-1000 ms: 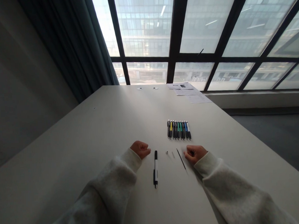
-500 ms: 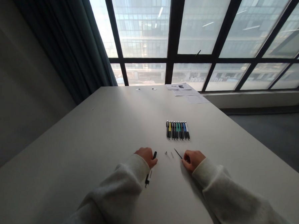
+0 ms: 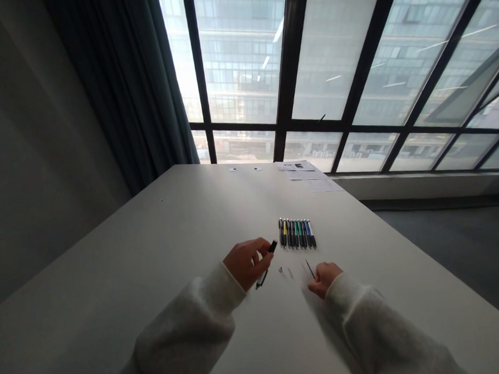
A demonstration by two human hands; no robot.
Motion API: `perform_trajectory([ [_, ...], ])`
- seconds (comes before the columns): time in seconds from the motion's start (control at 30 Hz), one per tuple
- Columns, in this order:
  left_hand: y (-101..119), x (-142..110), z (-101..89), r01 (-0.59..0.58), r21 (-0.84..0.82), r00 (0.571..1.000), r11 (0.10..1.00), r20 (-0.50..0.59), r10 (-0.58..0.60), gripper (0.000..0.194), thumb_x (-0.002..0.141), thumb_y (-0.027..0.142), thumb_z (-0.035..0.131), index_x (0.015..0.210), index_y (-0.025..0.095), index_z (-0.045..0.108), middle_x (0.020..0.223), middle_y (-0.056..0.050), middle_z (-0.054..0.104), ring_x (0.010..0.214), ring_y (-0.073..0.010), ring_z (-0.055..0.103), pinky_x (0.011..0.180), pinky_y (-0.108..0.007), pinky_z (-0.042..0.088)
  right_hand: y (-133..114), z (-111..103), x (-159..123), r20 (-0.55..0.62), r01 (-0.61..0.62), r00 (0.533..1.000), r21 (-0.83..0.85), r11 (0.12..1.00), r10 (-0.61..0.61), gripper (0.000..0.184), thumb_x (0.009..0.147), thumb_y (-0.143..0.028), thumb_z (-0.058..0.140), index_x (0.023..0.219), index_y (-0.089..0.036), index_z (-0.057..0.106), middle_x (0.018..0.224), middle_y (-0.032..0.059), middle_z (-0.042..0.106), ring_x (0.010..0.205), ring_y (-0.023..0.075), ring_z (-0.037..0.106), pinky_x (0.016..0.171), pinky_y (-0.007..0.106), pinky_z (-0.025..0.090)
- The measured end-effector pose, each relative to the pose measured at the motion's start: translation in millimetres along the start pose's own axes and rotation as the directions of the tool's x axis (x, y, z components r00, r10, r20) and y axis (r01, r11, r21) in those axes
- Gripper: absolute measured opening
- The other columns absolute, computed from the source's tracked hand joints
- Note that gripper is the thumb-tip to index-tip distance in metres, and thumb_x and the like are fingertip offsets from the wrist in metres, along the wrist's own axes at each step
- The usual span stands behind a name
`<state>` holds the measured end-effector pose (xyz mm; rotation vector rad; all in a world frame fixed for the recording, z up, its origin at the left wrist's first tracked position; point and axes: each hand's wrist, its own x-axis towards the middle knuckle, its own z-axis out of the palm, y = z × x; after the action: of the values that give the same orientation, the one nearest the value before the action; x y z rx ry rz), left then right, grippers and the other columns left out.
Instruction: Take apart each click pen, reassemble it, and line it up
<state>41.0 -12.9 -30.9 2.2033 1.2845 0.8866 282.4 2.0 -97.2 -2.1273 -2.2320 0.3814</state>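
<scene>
Black-and-white retractable pen (image 3: 272,246), held in your left hand (image 3: 247,264) above the white table (image 3: 153,259), near the scene's centre. Your left fingers (image 3: 261,248) and thumb are closed on the barrel, with the black end projecting far and right and the lower end showing near the hand's underside. They hide the mid-barrel, so you cannot tell whether the pen is whole or in two pieces. Your right hand (image 3: 324,278) lies to the right, loosely curled; you cannot tell whether it holds anything. A thin dark pen refill (image 3: 310,269) lies just beside its fingertips. Between the hands lie a tiny metal part (image 3: 280,269) and a pale sliver (image 3: 290,272), both too small to identify. Farther away is a tight row of multicoloured pens (image 3: 297,233). At the far end are printed papers (image 3: 303,170) and two small white discs (image 3: 244,169), with a dark curtain (image 3: 122,76) at left.
</scene>
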Motion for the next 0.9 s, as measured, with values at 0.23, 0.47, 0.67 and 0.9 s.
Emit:
perform_trajectory([
  [0.23,30.8,-11.4,-10.3,-0.196,-0.079,0.98,0.977,-0.057,0.192,0.014,0.086,0.023,0.056,0.09,0.014,0.065,0.074,-0.002,0.063,0.053,-0.0079,0.052,0.052,-0.02,0.043,-44.4,-89.0,-35.9,-0.293,0.337,0.938,0.893,0.299,-0.183,0.019,0.072,-0.026,0.061,0.064,-0.021,0.044,0.043,-0.0081,0.048,0.029,0.0077,0.039,0.026,0.019,0.03],
  [0.47,51.8,-23.9,-16.9,-0.249,0.008,0.962,0.969,-0.118,0.248,0.009,0.086,0.021,0.058,0.09,0.016,0.064,0.074,-0.002,0.064,0.058,-0.0099,0.053,0.054,-0.022,0.045,-70.4,-112.0,-60.7,-0.577,0.581,0.798,0.813,-0.036,-0.175,0.007,0.077,-0.016,0.06,0.081,-0.018,0.055,0.063,-0.001,0.062,0.039,0.0093,0.052,0.031,0.019,0.04],
  [0.67,53.7,-20.8,-13.3,-0.273,0.093,0.946,0.957,-0.153,0.285,0.008,0.087,0.019,0.057,0.091,0.018,0.064,0.076,-0.002,0.065,0.059,-0.0104,0.054,0.056,-0.022,0.046,-59.1,-110.5,-58.1,-0.626,0.635,0.76,0.772,0.0,-0.175,0.007,0.081,-0.016,0.058,0.085,-0.019,0.055,0.066,-0.0002,0.061,0.046,0.0118,0.056,0.034,0.021,0.043],
  [0.9,51.9,-17.2,-7.5,-0.276,0.108,0.945,0.955,-0.15,0.29,0.009,0.088,0.019,0.056,0.093,0.019,0.063,0.077,-0.002,0.065,0.063,-0.0112,0.056,0.058,-0.023,0.047,-55.3,-116.7,-51.3,-0.557,0.654,0.751,0.702,0.282,-0.353,0.006,0.078,-0.015,0.059,0.082,-0.019,0.056,0.06,-0.0015,0.057,0.048,0.0109,0.053,0.043,0.023,0.045],
])
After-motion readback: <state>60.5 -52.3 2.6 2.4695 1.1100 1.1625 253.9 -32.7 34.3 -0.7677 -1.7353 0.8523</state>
